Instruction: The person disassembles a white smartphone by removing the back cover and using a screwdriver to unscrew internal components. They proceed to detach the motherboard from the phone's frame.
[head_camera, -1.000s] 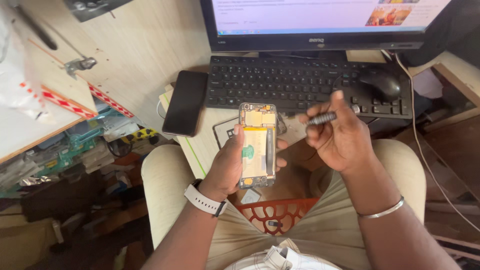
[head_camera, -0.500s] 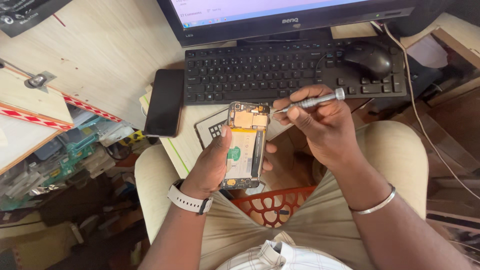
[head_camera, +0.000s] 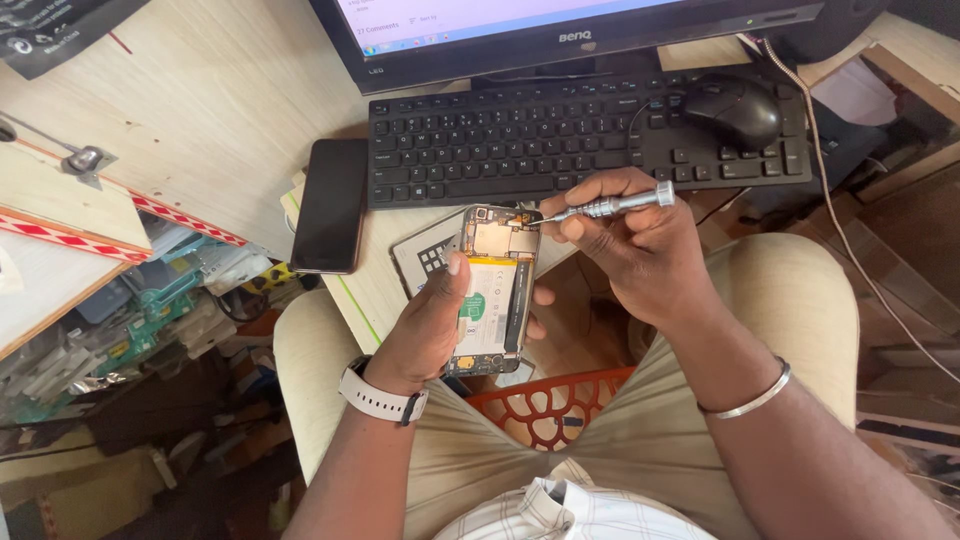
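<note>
While left hand (head_camera: 425, 330) clasps the opened phone (head_camera: 492, 290), right-hand fingers (head_camera: 580, 225) pinch a screwdriver (head_camera: 605, 207) at its top.

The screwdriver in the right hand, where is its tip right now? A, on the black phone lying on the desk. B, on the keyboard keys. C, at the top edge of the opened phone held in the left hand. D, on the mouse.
C: the right hand holds the silver screwdriver with its tip at the top corner of the opened phone, which the left hand grips above the lap.
</note>
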